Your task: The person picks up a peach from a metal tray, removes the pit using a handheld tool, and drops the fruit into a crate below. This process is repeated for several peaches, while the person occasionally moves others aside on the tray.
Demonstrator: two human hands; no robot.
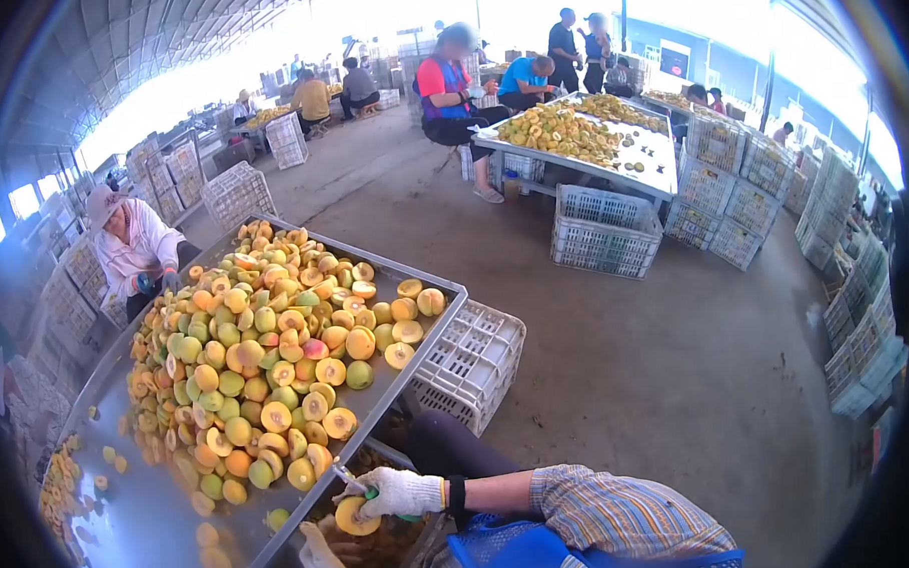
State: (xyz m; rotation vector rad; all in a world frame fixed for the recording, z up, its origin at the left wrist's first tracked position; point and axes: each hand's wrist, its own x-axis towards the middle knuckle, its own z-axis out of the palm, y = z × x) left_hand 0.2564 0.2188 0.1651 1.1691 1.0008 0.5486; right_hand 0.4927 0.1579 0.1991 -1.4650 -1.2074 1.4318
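Note:
My right hand (395, 493), in a white knit glove, is closed around a small tool with a green handle (372, 493). Its metal end (347, 477) sticks out past the fingers. A cut yellow fruit half (355, 516), apricot- or peach-like, sits against the fingers of that hand. Lower down, my left hand (326, 561), also gloved, is partly cut off by the dark frame edge; its visible fingers are stretched out and nothing shows in them. Beneath both hands is a crate (409, 558) with fruit pieces inside. To the left, a heap of halved fruit (267, 361) covers a metal table (147, 505).
A raised metal rim (417, 351) edges the table. Beside it stands a white plastic crate (469, 369). Across the table a person in a cap (138, 240) works at the fruit. Farther off are another fruit table (631, 178), a crate (605, 234), stacked crates and several people.

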